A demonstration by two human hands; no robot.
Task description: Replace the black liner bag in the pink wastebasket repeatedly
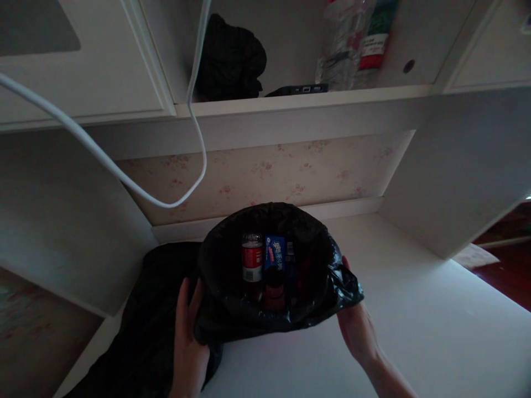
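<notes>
A round bin lined with a black plastic bag [271,213] is between my two hands over the white desk. My left hand [187,334] presses against its left side, fingers up along the bag. On the right side my right hand [357,326] grips the bin, its fingers partly hidden behind the overhanging bag. Inside lie a clear bottle with a red and white label [252,258], a blue packet [274,249] and a dark-topped red item [274,293]. Other contents are too dark to make out.
Black cloth [136,326] lies on the desk [415,309] at the left. A white cable [166,203] hangs in front. On the shelf [340,98] above are a black bundle [232,61], a flat black device [305,89] and plastic bottles [342,50]. Side panels flank the desk.
</notes>
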